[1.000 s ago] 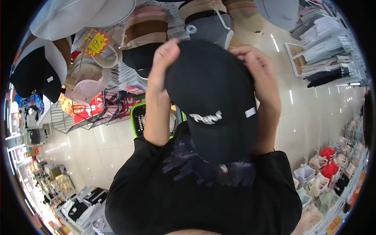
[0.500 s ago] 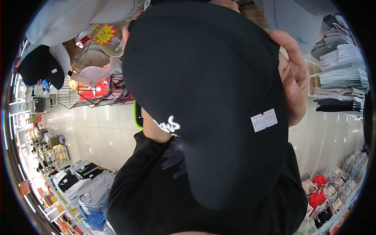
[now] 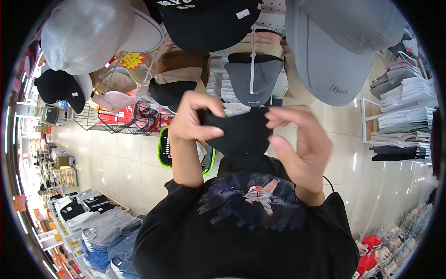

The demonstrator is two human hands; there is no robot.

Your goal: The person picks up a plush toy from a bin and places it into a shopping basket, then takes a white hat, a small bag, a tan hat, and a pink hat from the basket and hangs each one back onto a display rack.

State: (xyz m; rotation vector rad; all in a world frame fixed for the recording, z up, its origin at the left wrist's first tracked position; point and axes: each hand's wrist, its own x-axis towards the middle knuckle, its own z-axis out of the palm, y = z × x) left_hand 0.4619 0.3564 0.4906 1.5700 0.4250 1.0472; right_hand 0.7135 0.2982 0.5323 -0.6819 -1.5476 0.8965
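Note:
A black cap is held out in front of my chest, lower and farther from the camera than the hanging caps. My left hand pinches its left side between thumb and fingers. At its right side my right hand is slightly blurred, with thumb and fingers apart and the fingertips at the cap's upper right edge. Just beyond the cap, a grey cap hangs on a rack hook.
Large grey caps and a black cap hang close overhead. A wire basket stands at left, near a green-rimmed basket. Folded clothes fill shelves at right; more clothes lie lower left.
The black cap has moved away from the camera and down, and it looks smaller. Both hands now show in front of my chest, and the rack of caps is uncovered.

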